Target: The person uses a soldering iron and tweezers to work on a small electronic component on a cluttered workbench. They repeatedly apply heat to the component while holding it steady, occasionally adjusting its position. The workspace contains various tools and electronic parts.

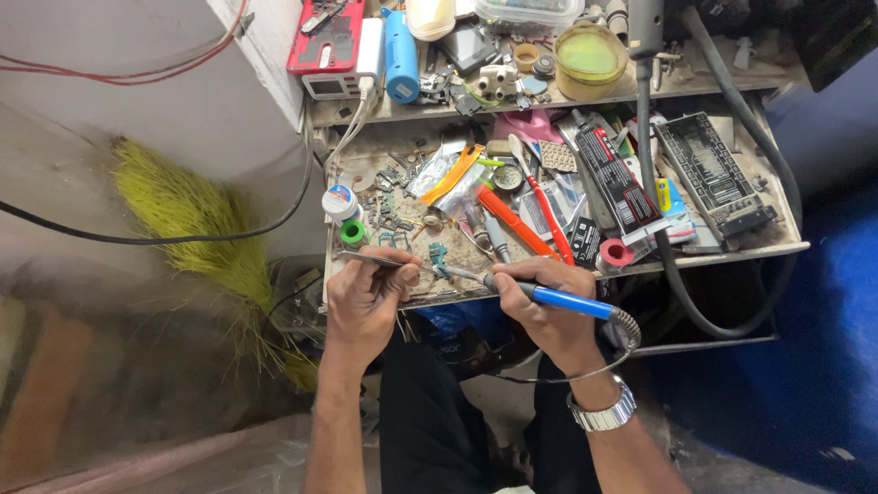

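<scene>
My right hand (541, 306) grips a blue-handled soldering iron (558, 297), its metal tip pointing left toward a small green circuit board (439, 261) on the workbench. My left hand (366, 293) pinches a pair of metal tweezers (380, 260) that reach right toward the same board. Both hands rest at the bench's front edge (412, 300). A metal watch (601, 413) is on my right wrist. The iron's cord loops below my right hand.
The bench is crowded: orange and red-handled tools (521, 224), a black adhesive tube (617, 178), a red tape roll (615, 253), a green ring (352, 232), a small white pot (339, 201). A thick grey hose (677, 265) curves at right. A yellow broom (197, 224) lies left.
</scene>
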